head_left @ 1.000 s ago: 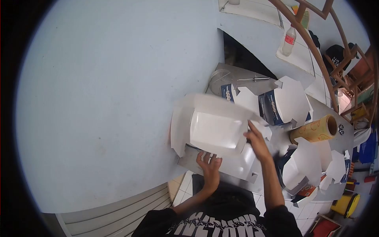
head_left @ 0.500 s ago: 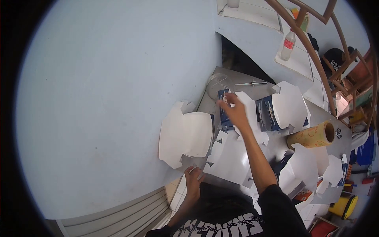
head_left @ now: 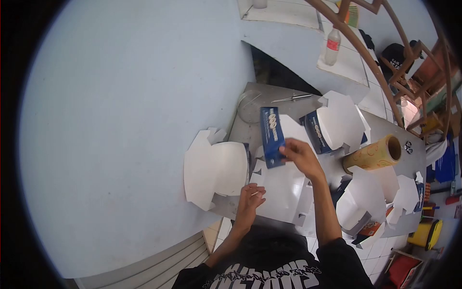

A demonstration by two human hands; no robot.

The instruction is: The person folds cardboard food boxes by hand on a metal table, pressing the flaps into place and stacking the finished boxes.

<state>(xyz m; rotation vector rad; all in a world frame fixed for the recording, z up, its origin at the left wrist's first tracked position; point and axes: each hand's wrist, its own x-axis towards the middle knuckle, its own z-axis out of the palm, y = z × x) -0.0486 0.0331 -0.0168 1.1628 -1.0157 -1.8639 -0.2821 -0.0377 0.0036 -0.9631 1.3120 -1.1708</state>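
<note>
A flat white cardboard food box (head_left: pixel 278 190) lies partly unfolded on the metal table in front of me. Its printed blue side panel (head_left: pixel 272 135) stands raised at the far end, and my right hand (head_left: pixel 302 158) pinches that panel's near right corner. My left hand (head_left: pixel 249 204) is at the left edge of the white cardboard, its fingers loosely bent and apart, with nothing visible in them. Just beyond it, an open-lidded white box (head_left: pixel 216 168) with a blue side stands against the wall.
More open boxes stand at the upper right (head_left: pixel 337 120) and lower right (head_left: pixel 361 200). Between them lies a yellowish cardboard roll (head_left: pixel 373 154). A thin metal tool (head_left: pixel 292 98) and a clear round lid (head_left: pixel 250 107) lie at the back. A bottle (head_left: pixel 332 46) stands on the tiled step.
My right hand has come nearer and now grips the blue panel, which is lifted and tilted. My left hand has moved up and right along the cardboard. The view has shifted slightly.
</note>
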